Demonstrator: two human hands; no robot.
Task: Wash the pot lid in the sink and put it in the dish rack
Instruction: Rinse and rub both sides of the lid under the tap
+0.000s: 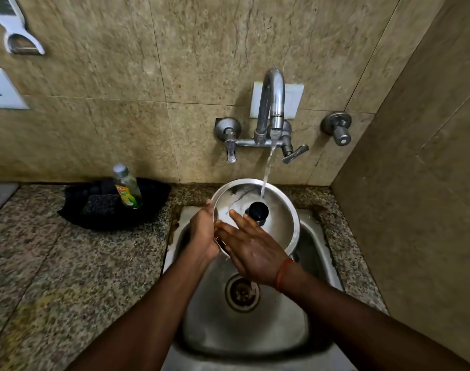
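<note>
A round steel pot lid (278, 222) with a black knob (258, 210) is tilted over the back of the steel sink (312, 247), its top face toward me. Water from the wall tap (274, 103) runs onto its upper part. My left hand (203, 231) grips the lid's left rim. My right hand (251, 250) lies flat with fingers spread on the lid's wet face, just left of the knob. The lid's lower left edge is hidden behind my hands. No dish rack is in view.
A dish soap bottle (126, 190) and a dark scrub pad (100, 203) sit in a black tray (153, 202) on the granite counter (67, 263) left of the sink. The drain (241, 293) lies below my hands. A tiled side wall (416, 210) closes in on the right.
</note>
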